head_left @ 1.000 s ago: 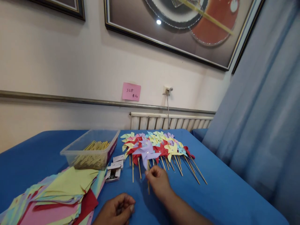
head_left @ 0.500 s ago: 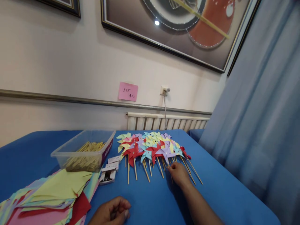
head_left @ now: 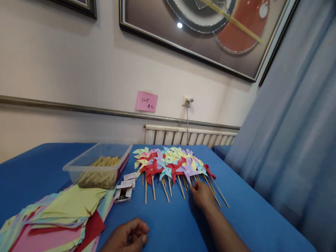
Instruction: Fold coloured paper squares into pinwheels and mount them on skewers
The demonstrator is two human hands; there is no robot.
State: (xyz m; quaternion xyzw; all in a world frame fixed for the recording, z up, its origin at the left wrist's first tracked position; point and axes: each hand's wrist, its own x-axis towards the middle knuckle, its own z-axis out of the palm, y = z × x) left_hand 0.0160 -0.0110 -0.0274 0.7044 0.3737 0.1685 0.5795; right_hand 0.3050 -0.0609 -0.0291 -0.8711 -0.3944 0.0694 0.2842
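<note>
And on my feed, the right hand [head_left: 203,196] has the stick of a lilac pinwheel [head_left: 188,170] in a narrow pinch! The pinwheel's head sits just beyond those fingertips, overlapping the front of a packed cluster of pinwheels [head_left: 151,169], in red, yellow, blue and pink, that spreads beyond and to the left of the hand. The forearm slants in from the near right, low over the blue counter [head_left: 168,224], back of the hand upward.

Over to the left hand [head_left: 130,234]: near the counter's close edge, fingers loosely curled, thumb beside them; I cannot tell whether that curl closes on anything.

Now the writing! High beyond both hands, a pink note [head_left: 147,101] on the wall; I make out "32" by hand, the characters after it unclear to me. Beyond the left hand, an open small box [head_left: 123,193] shows dark contents, two more behind it, their print too tiny. Farther left, a clear tub [head_left: 96,169] of sticks [head_left: 99,178] carries pale lettering on its purple end, unreadable from here. Left of that same hand, coloured paper sheets [head_left: 70,203] lie in a loose stack.
</note>
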